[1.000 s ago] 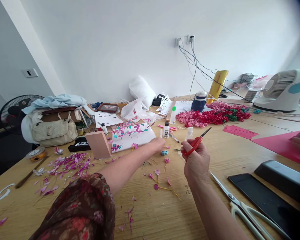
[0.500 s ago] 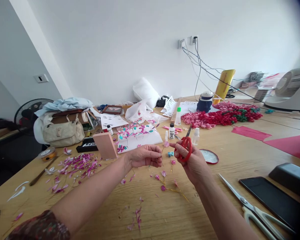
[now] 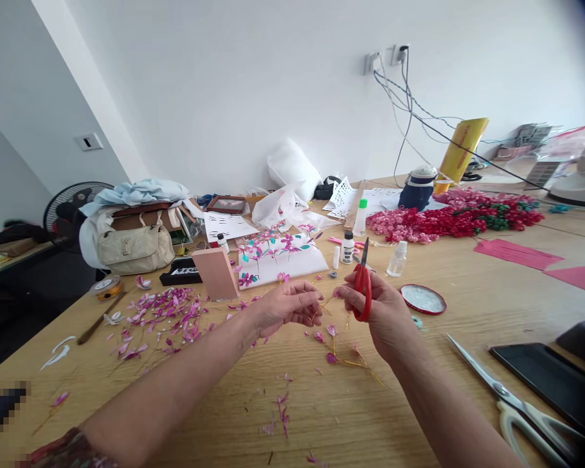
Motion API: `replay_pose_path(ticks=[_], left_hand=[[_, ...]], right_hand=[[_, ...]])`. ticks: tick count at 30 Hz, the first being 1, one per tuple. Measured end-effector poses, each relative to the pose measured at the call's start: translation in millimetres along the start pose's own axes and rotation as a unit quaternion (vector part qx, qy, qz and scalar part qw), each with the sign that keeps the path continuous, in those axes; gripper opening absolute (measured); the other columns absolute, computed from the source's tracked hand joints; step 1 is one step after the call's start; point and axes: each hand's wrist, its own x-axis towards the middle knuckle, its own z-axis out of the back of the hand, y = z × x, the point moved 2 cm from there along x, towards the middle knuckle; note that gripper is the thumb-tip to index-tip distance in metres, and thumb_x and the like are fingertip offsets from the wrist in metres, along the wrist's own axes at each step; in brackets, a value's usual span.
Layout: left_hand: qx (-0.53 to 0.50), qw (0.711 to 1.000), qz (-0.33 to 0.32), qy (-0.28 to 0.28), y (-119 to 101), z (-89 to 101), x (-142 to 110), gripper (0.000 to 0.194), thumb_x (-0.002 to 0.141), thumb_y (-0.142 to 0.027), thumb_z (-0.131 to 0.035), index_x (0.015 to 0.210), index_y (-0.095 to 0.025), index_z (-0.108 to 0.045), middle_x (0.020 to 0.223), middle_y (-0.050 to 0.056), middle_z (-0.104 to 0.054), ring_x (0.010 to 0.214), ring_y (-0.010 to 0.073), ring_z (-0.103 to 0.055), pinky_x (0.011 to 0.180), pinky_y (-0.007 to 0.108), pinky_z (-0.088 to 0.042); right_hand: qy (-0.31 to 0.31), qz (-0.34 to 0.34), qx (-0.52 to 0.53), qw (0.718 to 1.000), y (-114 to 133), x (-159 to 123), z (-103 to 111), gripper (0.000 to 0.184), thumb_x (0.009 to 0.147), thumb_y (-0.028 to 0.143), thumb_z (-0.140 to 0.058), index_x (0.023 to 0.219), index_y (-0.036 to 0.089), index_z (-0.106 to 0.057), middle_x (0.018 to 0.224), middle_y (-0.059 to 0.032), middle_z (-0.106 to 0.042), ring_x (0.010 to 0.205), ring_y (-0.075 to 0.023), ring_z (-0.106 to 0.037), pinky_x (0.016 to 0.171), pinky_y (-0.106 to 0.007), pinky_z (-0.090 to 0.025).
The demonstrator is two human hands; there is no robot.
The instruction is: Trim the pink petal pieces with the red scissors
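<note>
My left hand point(image 3: 292, 305) is closed, its fingertips pinching a thin wire stem point(image 3: 327, 301). A small pink petal point(image 3: 338, 294) shows at the right fingertips, in line with that wire. My right hand point(image 3: 383, 312) grips red-handled scissors point(image 3: 363, 292), their blades pointing up; whether its fingertips also pinch the petal is hard to make out. Below the hands, a wired pink flower sprig point(image 3: 332, 358) lies on the table. Many loose magenta petals point(image 3: 168, 315) are heaped at the left.
A pink block point(image 3: 217, 274) stands beside a sheet with a flower arrangement point(image 3: 283, 260). Small bottles point(image 3: 348, 248) and a round lid point(image 3: 423, 299) sit beyond my right hand. At the right lie large white-handled scissors point(image 3: 502, 390) and a black phone point(image 3: 541, 383).
The view has turned slightly left, so the scene sits further right. My hands are closer together, and the petal is now at my right fingertips. The scissors are more upright.
</note>
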Motion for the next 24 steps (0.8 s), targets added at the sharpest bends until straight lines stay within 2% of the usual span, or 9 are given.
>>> replay_pose_path(ticks=[3,5,7,14,18,24], left_hand=[[0.14,0.978,-0.085,-0.13,-1.9,-4.7,-2.2,0.026,0.071,-0.032,-0.067,0.091,-0.016,-0.06,0.09,0.005,-0.06,0.083,0.0136,-0.056,0.074,0.026,-0.043],[0.203,0.958,-0.114,-0.17,-1.6,-8.4,-2.0,0.027,0.069,-0.028,-0.068,0.092,-0.016,-0.061,0.096,0.005,-0.061,0.09,0.0153,-0.055,0.079,0.027,-0.043],[0.203,0.956,-0.118,-0.174,-0.3,-11.5,-0.5,0.024,0.069,-0.027,-0.068,0.09,-0.016,-0.062,0.093,0.005,-0.062,0.087,0.0153,-0.056,0.078,0.028,-0.043],[0.108,0.977,-0.117,-0.142,-0.2,-18.7,4.2,0.008,0.071,-0.017,-0.063,0.078,-0.014,-0.065,0.075,0.001,-0.063,0.071,0.0109,-0.054,0.07,0.025,-0.04],[0.078,0.979,-0.114,-0.149,0.1,-18.3,3.0,0.011,0.069,-0.022,-0.065,0.077,-0.014,-0.067,0.068,-0.001,-0.06,0.063,0.0088,-0.047,0.063,0.023,-0.036],[0.035,0.984,-0.103,-0.142,3.6,-15.8,2.2,0.017,0.065,-0.024,-0.068,0.079,-0.015,-0.07,0.071,0.0,-0.06,0.062,0.0081,-0.045,0.063,0.024,-0.036]], right_hand=[[-0.011,0.007,-0.008,1.0,-0.2,-2.2,-2.7,0.034,0.051,0.029,-0.083,0.073,0.018,-0.06,0.056,0.0038,-0.06,0.046,-0.0094,-0.048,0.043,-0.021,-0.034],[-0.015,0.012,-0.011,1.0,-0.5,-4.1,-4.4,0.032,0.053,0.029,-0.081,0.073,0.018,-0.059,0.058,0.0032,-0.061,0.047,-0.0098,-0.048,0.045,-0.021,-0.036],[-0.017,0.014,-0.012,1.0,-1.4,-5.5,-5.6,0.032,0.055,0.031,-0.08,0.074,0.019,-0.058,0.058,0.0029,-0.062,0.048,-0.0102,-0.048,0.046,-0.022,-0.037],[-0.003,-0.004,-0.016,1.0,-5.9,-5.5,-6.4,0.034,0.054,0.031,-0.081,0.075,0.018,-0.058,0.056,0.0035,-0.059,0.047,-0.01,-0.047,0.044,-0.021,-0.033],[0.003,-0.027,-0.014,1.0,-4.5,-5.8,-6.2,0.034,0.054,0.032,-0.081,0.074,0.017,-0.058,0.053,0.0035,-0.058,0.045,-0.0094,-0.045,0.042,-0.021,-0.03],[-0.002,-0.049,-0.003,0.999,-5.0,-5.9,-5.4,0.036,0.051,0.031,-0.081,0.075,0.018,-0.058,0.053,0.004,-0.057,0.046,-0.0097,-0.045,0.043,-0.022,-0.03]])
